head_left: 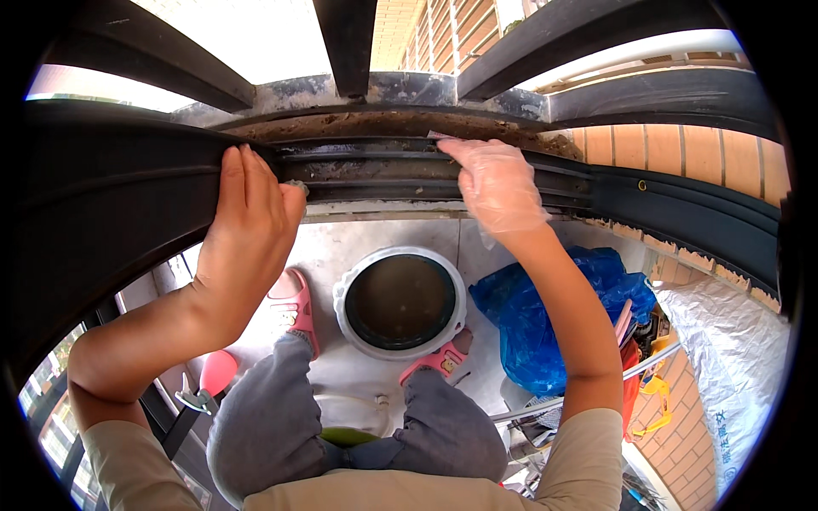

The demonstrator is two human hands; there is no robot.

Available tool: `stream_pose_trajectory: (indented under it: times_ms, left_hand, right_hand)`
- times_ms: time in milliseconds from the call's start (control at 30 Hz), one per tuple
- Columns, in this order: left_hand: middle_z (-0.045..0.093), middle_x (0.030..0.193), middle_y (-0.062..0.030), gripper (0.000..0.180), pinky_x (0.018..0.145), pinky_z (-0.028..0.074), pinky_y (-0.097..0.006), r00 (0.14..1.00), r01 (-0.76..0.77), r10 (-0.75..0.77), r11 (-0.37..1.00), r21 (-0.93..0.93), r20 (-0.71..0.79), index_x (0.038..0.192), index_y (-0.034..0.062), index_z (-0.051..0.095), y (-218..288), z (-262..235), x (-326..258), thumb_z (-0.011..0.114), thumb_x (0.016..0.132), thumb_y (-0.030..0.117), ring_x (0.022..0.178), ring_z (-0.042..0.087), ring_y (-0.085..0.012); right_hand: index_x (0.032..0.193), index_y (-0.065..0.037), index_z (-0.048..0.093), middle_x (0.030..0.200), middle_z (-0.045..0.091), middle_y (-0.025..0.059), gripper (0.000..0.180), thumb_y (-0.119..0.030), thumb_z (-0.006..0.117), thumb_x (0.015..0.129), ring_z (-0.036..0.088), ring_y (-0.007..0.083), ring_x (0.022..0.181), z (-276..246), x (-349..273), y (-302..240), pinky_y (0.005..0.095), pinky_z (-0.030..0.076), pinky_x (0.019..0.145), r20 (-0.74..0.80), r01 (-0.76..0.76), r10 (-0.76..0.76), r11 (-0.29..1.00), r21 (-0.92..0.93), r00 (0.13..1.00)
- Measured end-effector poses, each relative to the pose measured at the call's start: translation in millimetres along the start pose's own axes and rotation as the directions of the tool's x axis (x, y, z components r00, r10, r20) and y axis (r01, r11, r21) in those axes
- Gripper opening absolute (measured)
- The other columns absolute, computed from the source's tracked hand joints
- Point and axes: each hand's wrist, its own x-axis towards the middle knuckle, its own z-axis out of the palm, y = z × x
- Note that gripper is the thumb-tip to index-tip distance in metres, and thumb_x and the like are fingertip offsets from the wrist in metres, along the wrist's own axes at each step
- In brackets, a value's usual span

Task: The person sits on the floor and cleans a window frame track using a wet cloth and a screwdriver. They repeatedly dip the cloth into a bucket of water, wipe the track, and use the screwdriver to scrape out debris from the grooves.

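Note:
My left hand (256,192) is bare, its fingers together and wrapped over the end of the black window sash (128,170). A small greyish bit shows by its thumb; I cannot make out what it is. My right hand (504,189), in a clear plastic glove, reaches over the black window track (371,170). Its fingers are closed on a thin, flat, pale strip (441,136) at the track's outer edge. Dirt and wet-looking smears mark the grooves. Beyond the track lies a ledge covered with brown soil (341,128).
A round pale-rimmed bucket (341,302) of murky water stands between my feet, in pink slippers (294,307). At right are a blue plastic bag (532,332), a white woven sack (724,366) and a metal pole (532,410). Dark railing bars (345,43) rise outside.

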Motion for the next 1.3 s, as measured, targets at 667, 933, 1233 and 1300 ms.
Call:
stream_pose_trajectory:
  times_ms: [667, 933, 1233, 1300]
  left_hand:
    - [0.06, 0.114, -0.0216, 0.022, 0.106, 0.029, -0.049, 1.0, 0.023, -0.022, 1.0, -0.011, 0.022, 0.099, 0.0026, 0.055, 1.5, -2.0, -0.5, 0.048, 0.086, 0.019, 0.116, 0.05, -0.0333]
    - [0.06, 0.115, -0.0209, 0.022, 0.106, 0.029, -0.048, 0.999, 0.028, -0.028, 1.0, -0.014, 0.029, 0.099, 0.0025, 0.055, 1.5, -3.9, 0.6, 0.048, 0.087, 0.02, 0.116, 0.049, -0.0324]
    - [0.059, 0.116, -0.0215, 0.022, 0.106, 0.029, -0.049, 0.999, 0.028, -0.027, 1.0, -0.004, 0.025, 0.099, 0.0024, 0.055, 2.0, -3.2, 0.1, 0.047, 0.087, 0.019, 0.117, 0.049, -0.0332]
    - [0.059, 0.116, -0.0216, 0.022, 0.106, 0.029, -0.049, 0.999, 0.027, -0.027, 1.0, -0.007, 0.031, 0.099, 0.0024, 0.055, 2.3, -3.3, -0.2, 0.046, 0.087, 0.019, 0.117, 0.049, -0.0334]
  right_hand:
    - [0.072, -0.017, 0.07, 0.077, 0.067, 0.0002, 0.006, -0.016, 0.065, 0.068, 0.063, 0.0195, 0.082, 38.5, 26.7, -56.2, 0.0356, 0.043, 0.064, 0.037, -0.286, 0.32, 0.886, -0.364, 0.947]
    - [0.07, -0.015, 0.069, 0.077, 0.066, 0.0031, 0.005, -0.014, 0.065, 0.068, 0.06, 0.0239, 0.084, 47.2, 28.3, -63.2, 0.0357, 0.043, 0.071, 0.0, -0.33, 0.35, 0.885, -0.327, 0.937]
    - [0.073, -0.008, 0.067, 0.088, 0.068, 0.0101, 0.011, -0.006, 0.058, 0.066, 0.061, 0.0284, 0.093, 54.5, 21.7, -63.2, 0.038, 0.046, 0.081, -0.156, -0.324, 0.301, 0.934, -0.15, 0.941]
    - [0.072, -0.009, 0.067, 0.086, 0.067, 0.0094, 0.01, -0.006, 0.06, 0.066, 0.061, 0.0282, 0.092, 54.7, 22.7, -64.6, 0.0375, 0.046, 0.08, -0.172, -0.338, 0.316, 0.934, -0.119, 0.933]
